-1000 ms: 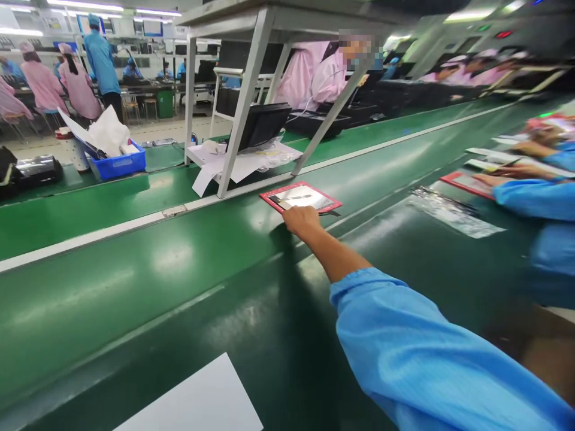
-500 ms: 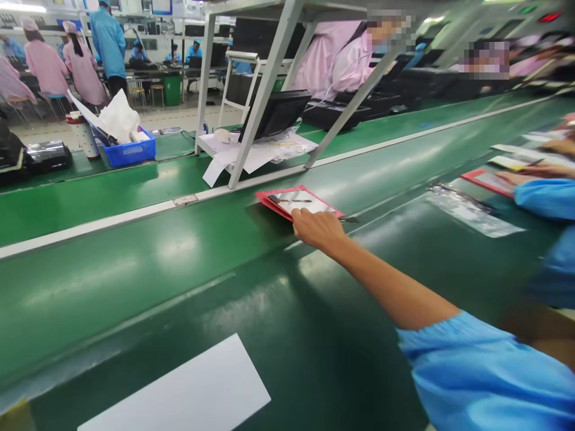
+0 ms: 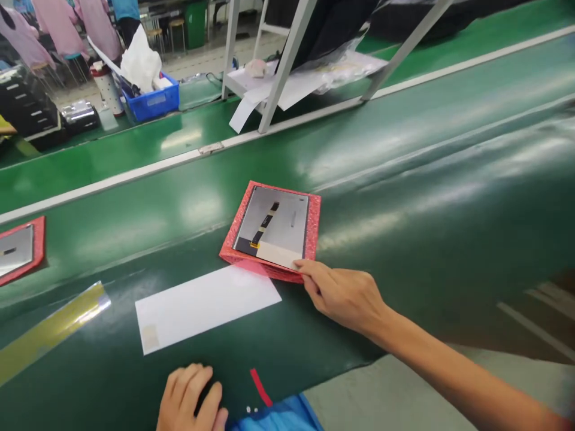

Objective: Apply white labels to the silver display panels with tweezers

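My right hand [image 3: 344, 296] pinches the lower right corner of a red bubble-wrap pouch [image 3: 313, 227]. On the pouch lies a grey display panel [image 3: 290, 224] with a dark ribbon cable [image 3: 266, 222]. The pouch overlaps the far right end of a white paper strip [image 3: 202, 305] on the green table. My left hand [image 3: 191, 398] is at the bottom edge near the strip, its fingers curled a little and apart, with nothing in them. A small red strip [image 3: 260, 387] lies to its right.
Another red pouch with a panel [image 3: 38, 251] is at the left edge, above a yellowish transparent film [image 3: 58, 326]. Across the green belt stand a metal rack [image 3: 287, 66], a blue bin [image 3: 155, 99] and a cup [image 3: 106, 90]. People in pink sit behind.
The view has turned down and left. My right hand has brought the pouch nearer, onto the paper strip's end. My left hand has come into view, as has the second pouch.
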